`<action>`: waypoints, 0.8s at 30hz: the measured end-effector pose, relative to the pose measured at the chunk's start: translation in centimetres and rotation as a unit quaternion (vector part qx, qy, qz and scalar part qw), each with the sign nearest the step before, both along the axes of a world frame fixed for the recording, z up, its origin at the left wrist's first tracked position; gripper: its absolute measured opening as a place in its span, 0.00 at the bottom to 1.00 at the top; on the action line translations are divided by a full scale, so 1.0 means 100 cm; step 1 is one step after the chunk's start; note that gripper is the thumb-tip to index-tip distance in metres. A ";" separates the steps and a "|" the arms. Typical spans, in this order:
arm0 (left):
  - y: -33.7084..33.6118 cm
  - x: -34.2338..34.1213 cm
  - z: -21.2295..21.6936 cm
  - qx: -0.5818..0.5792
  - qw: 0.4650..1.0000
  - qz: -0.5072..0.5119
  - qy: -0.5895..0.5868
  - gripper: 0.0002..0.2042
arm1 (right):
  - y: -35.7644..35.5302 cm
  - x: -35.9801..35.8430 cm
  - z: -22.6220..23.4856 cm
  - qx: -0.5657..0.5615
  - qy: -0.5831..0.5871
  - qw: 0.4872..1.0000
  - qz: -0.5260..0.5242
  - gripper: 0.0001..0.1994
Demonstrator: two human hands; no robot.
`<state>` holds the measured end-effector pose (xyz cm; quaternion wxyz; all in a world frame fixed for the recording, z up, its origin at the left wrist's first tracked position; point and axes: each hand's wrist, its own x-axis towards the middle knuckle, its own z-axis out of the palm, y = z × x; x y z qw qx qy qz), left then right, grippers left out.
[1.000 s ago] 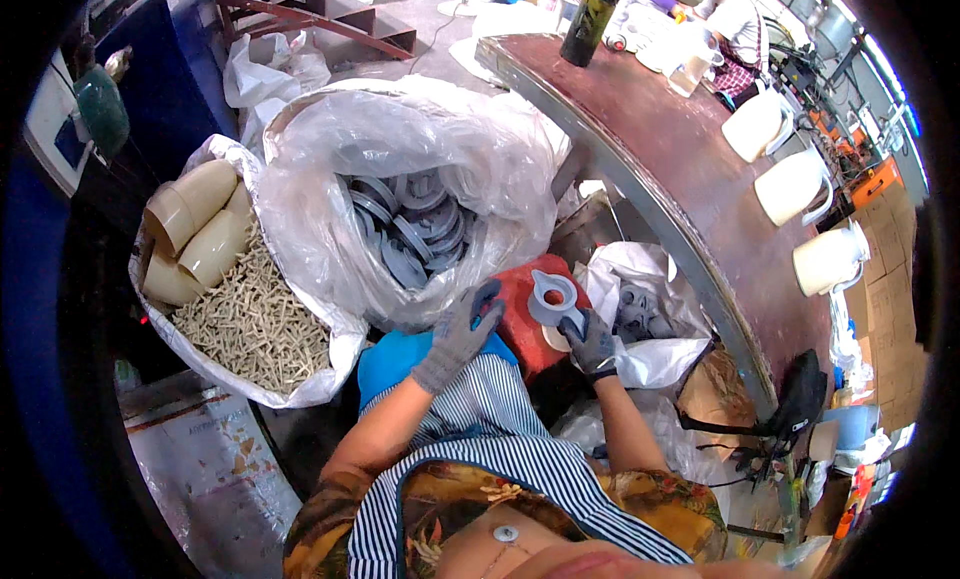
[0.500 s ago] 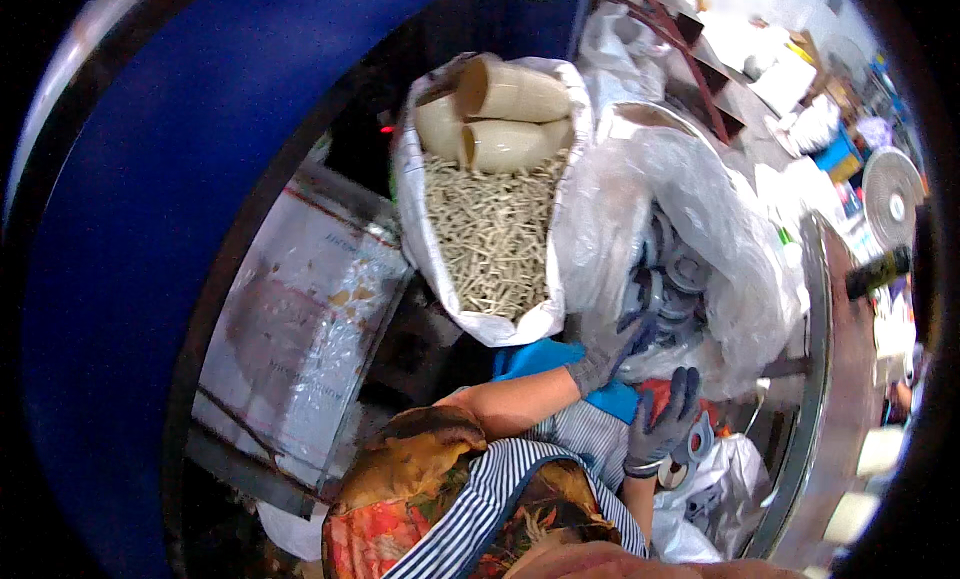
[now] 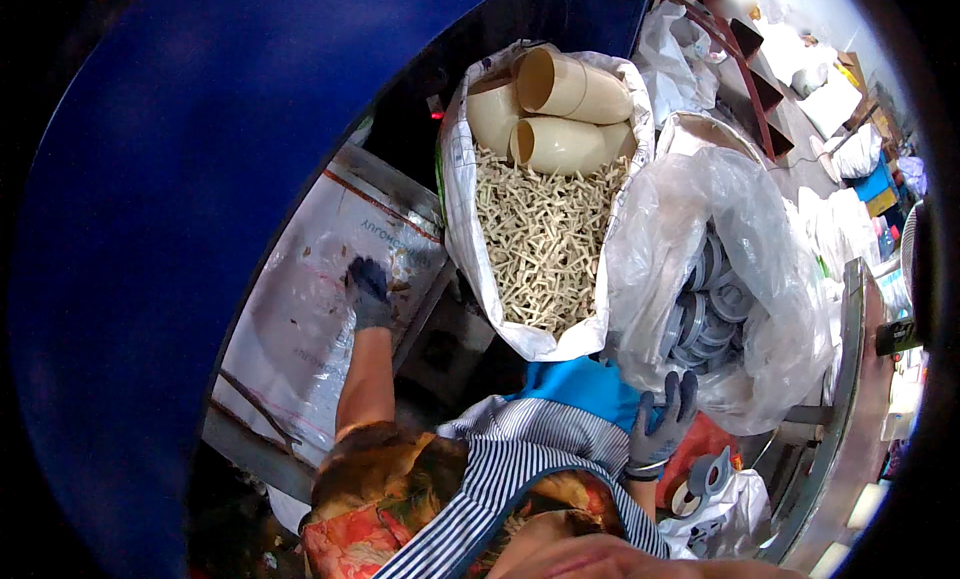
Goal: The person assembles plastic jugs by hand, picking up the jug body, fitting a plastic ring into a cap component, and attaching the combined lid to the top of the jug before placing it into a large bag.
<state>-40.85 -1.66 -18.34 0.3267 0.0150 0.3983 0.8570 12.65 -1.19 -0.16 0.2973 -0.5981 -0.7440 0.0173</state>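
My left hand [image 3: 370, 291], in a grey glove with dark fingertips, reaches onto a sloping tray lined with clear plastic [image 3: 290, 309]. Several small brownish bits lie on the plastic by its fingers. Those fingers look foreshortened and dark, so I cannot make out whether they pinch anything. Also gloved, my right hand [image 3: 662, 431] is raised with fingers apart and nothing in it. Just beyond it stands a clear plastic bag [image 3: 640, 279] of grey round plastic parts [image 3: 708, 314]. Close by on its right is a grey ring-shaped part [image 3: 710, 471] over something red [image 3: 700, 439].
Ahead stands a white sack [image 3: 460, 199] of small beige plastic pieces [image 3: 545, 239], with several large beige rounded hollow parts [image 3: 575, 87] on top. A big blue curved panel [image 3: 180, 179] fills the left. A metal-edged table [image 3: 840, 399] runs along the right.
My left hand has moved from beside the bag of grey parts leftward onto the plastic-lined tray. My right hand keeps its place with fingers spread. The view has shifted, moving the sacks rightward.
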 end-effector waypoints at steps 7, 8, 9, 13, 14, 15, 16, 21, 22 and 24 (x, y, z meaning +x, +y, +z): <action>-0.065 0.074 -0.136 -0.521 0.525 -0.123 0.661 0.16 | 0.000 -0.014 0.006 -0.031 0.035 0.999 -0.004 0.22; -0.065 0.085 -0.124 -0.577 0.522 -0.158 0.608 0.17 | 0.001 -0.017 0.007 -0.032 0.029 0.999 0.002 0.22; -0.064 0.088 -0.111 -0.601 0.533 -0.179 0.568 0.17 | 0.003 -0.020 0.008 -0.033 0.022 0.999 0.009 0.22; -0.058 0.085 -0.099 -0.622 0.527 -0.211 0.540 0.16 | -0.002 -0.025 0.012 -0.033 0.022 0.999 -0.005 0.22; -0.059 0.084 -0.100 -0.613 0.520 -0.201 0.561 0.16 | -0.001 -0.026 0.014 -0.035 0.019 0.999 -0.003 0.22; -0.059 0.085 -0.096 -0.609 0.548 -0.204 0.535 0.16 | 0.000 -0.027 0.016 -0.037 0.015 0.999 -0.001 0.22; -0.058 0.086 -0.093 -0.605 0.576 -0.207 0.509 0.16 | 0.000 -0.029 0.016 -0.037 0.013 0.999 -0.001 0.22; -0.060 0.087 -0.096 -0.610 0.599 -0.185 0.485 0.19 | 0.007 -0.037 0.016 -0.034 -0.013 0.999 0.018 0.22; -0.047 0.094 -0.072 -0.621 0.605 -0.207 0.453 0.20 | 0.005 -0.036 0.016 -0.041 -0.021 0.999 0.007 0.22; -0.051 0.092 -0.063 -0.639 0.619 -0.228 0.395 0.22 | 0.008 -0.039 0.017 -0.061 -0.033 0.997 0.018 0.22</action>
